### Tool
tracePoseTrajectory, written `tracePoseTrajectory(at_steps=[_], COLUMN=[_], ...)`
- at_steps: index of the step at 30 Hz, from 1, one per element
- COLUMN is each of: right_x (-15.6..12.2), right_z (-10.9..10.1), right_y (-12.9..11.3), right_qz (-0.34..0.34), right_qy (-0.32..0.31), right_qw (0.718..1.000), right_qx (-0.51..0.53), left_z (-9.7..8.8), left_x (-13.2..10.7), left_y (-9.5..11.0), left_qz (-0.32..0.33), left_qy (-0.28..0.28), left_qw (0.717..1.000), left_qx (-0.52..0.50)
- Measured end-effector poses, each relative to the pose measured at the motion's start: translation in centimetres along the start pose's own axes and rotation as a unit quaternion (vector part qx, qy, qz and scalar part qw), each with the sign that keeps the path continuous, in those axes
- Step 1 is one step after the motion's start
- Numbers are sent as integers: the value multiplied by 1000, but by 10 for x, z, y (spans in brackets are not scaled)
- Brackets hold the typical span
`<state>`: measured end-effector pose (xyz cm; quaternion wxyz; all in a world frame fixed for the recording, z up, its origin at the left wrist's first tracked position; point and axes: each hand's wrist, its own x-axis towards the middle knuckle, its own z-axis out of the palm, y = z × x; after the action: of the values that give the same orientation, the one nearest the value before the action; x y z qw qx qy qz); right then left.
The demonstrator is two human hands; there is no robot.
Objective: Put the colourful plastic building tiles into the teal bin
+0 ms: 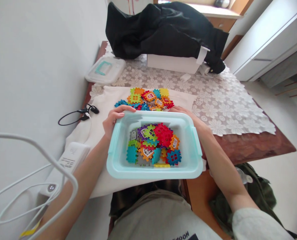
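Presently, the left hand (114,119) grips the far left corner of a pale aqua plastic bin (153,170), fingers curled over the rim; the right hand (188,119) holds the far right corner, its fingers lying across the rim. The bin sits at lower centre on a white cloth (98,110) and contains jumbled interlocking plastic tiles (152,143), red, orange, blue, green and purple, some with window cut-outs. Just beyond the bin, a loose pile of similar tiles (145,99) lies on the cloth. Left of it are black earphones (85,114). Farther up, a lace tablecloth (220,111) carries a clear lid with aqua handle (105,70) at upper left, and a white box (172,64) under black fabric (160,31).
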<state>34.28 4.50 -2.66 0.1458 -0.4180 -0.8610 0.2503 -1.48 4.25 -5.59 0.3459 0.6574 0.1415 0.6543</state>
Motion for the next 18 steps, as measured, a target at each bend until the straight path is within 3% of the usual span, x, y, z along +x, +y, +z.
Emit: tracePoseTrajectory(at_steps=[7, 12, 18], right_x=[-7, -14, -23], right_z=[-17, -21, -15], right_y=[3, 10, 12], right_qz=[99, 180, 173], right_qy=[57, 5, 12], right_qw=[990, 978, 983], right_qx=[-87, -101, -60], left_z=[4, 7, 10], left_x=[0, 1, 1], left_y=[1, 6, 6], left_qz=[-3, -84, -90], left_qy=[15, 60, 86], left_qw=[1000, 995, 992], left_qx=[-13, 3, -27])
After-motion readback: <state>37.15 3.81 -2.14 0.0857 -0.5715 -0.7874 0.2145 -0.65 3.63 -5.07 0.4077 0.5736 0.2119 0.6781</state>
